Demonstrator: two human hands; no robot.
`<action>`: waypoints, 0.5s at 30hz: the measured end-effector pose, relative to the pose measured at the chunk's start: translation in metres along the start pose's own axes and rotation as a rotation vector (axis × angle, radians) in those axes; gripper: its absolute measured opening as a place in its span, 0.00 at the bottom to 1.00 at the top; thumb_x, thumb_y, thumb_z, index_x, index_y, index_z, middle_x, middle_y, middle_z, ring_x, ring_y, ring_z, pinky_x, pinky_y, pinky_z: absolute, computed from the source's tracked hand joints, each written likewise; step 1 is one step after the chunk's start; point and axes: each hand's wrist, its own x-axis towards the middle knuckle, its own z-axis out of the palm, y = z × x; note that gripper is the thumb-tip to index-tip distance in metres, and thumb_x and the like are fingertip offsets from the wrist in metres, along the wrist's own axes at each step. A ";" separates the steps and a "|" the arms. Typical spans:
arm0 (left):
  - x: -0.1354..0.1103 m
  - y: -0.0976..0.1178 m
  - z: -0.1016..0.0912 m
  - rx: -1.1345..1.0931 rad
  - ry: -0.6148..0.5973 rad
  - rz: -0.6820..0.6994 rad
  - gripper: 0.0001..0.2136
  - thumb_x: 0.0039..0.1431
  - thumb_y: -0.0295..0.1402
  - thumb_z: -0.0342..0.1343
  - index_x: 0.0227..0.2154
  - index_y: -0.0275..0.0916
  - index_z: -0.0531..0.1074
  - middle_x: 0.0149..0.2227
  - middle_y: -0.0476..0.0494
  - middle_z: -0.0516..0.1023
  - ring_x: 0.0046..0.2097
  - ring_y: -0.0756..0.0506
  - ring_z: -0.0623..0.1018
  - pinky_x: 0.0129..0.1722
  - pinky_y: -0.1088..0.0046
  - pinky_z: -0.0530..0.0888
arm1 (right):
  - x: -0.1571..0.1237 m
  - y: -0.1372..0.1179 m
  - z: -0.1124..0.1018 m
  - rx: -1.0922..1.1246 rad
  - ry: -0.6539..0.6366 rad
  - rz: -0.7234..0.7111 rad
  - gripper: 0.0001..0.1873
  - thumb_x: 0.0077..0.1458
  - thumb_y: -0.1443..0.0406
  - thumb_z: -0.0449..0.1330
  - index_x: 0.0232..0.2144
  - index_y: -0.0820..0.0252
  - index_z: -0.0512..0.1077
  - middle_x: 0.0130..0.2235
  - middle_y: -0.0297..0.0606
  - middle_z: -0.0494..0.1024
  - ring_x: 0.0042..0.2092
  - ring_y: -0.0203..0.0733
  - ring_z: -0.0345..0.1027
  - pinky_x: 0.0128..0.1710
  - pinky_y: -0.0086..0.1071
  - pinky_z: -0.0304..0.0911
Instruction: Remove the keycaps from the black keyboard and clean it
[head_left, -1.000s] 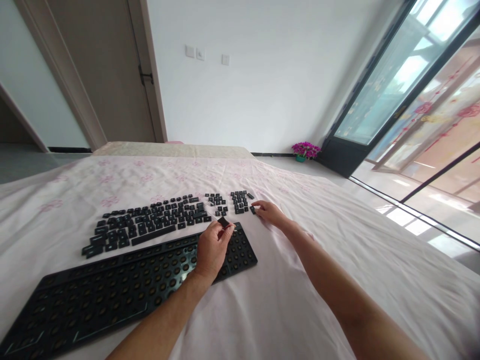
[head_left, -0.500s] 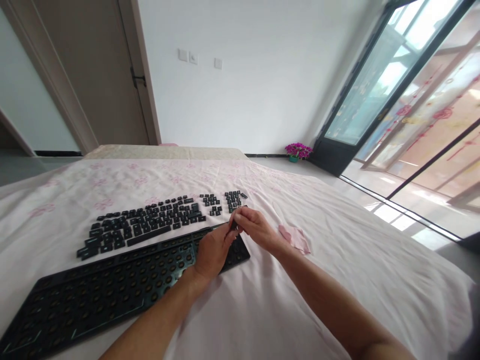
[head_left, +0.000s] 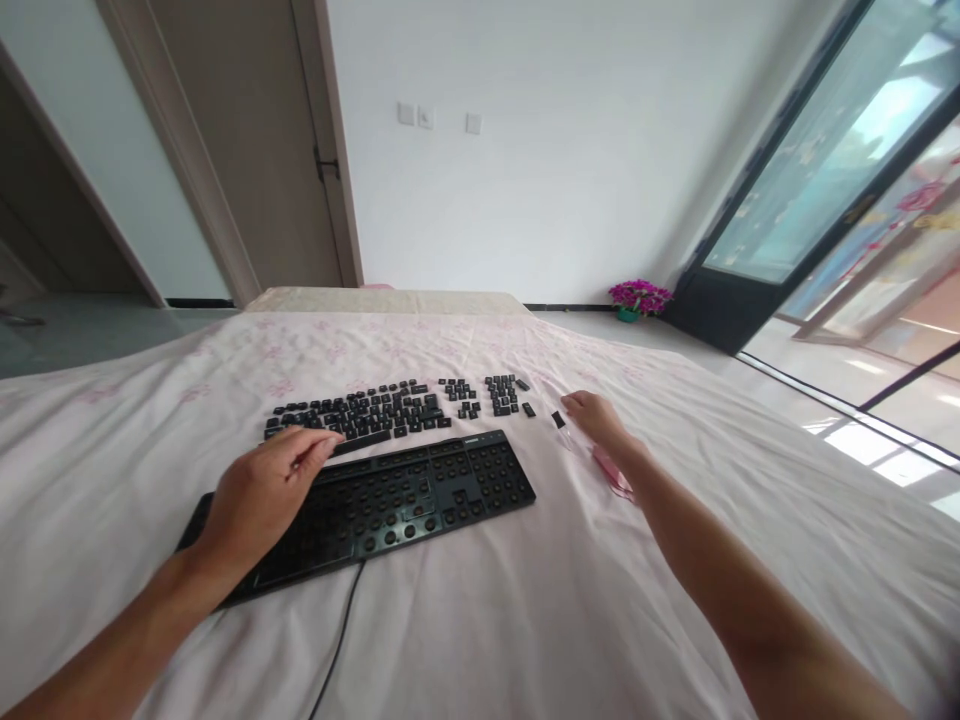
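Note:
My left hand (head_left: 262, 490) is over the left part of a black keyboard (head_left: 457, 490) whose keycaps are off. Its thumb and fingers are pinched together near the left end of a long spacebar keycap (head_left: 364, 441); whether they hold anything is hidden. On the right, my right hand (head_left: 600, 418) is low over the cloth with its fingers curled closed, and I cannot make out anything in them. Just left of it lies a small tool with a black end (head_left: 557, 420) and a thin, pale part. Removed black keycaps (head_left: 375, 408) lie in rows behind the keyboard.
A pale flowered cloth (head_left: 480, 620) covers the surface, with folds throughout. A pink cloth piece (head_left: 613, 472) lies under my right wrist. The keyboard's cable (head_left: 341, 635) runs toward me. Two loose keycaps (head_left: 529, 410) lie right of the rows.
My hands were together over the keyboard's right end. Now they are apart, the left over the keyboard's left part and the right beside the small tool. The view has shifted too.

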 end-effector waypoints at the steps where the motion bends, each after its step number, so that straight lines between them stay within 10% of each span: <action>1: -0.008 -0.014 -0.011 0.061 0.036 -0.035 0.14 0.61 0.45 0.47 0.37 0.47 0.75 0.43 0.51 0.80 0.45 0.43 0.78 0.46 0.71 0.70 | -0.008 0.002 -0.005 -0.024 0.013 -0.003 0.16 0.56 0.58 0.53 0.34 0.61 0.78 0.36 0.44 0.79 0.38 0.43 0.69 0.34 0.31 0.56; 7: -0.045 -0.080 -0.056 0.426 -0.074 -0.352 0.18 0.65 0.44 0.38 0.39 0.44 0.71 0.47 0.42 0.78 0.43 0.38 0.78 0.36 0.65 0.69 | -0.074 0.038 -0.027 -0.411 -0.104 -0.060 0.25 0.49 0.48 0.59 0.48 0.46 0.74 0.49 0.44 0.75 0.48 0.56 0.69 0.38 0.40 0.63; 15: -0.051 -0.106 -0.051 0.316 -0.313 -0.544 0.24 0.64 0.50 0.33 0.43 0.43 0.70 0.44 0.38 0.80 0.44 0.36 0.78 0.39 0.66 0.69 | -0.093 0.089 -0.004 -0.264 -0.055 -0.103 0.18 0.54 0.56 0.56 0.45 0.52 0.74 0.47 0.52 0.74 0.44 0.52 0.72 0.44 0.41 0.63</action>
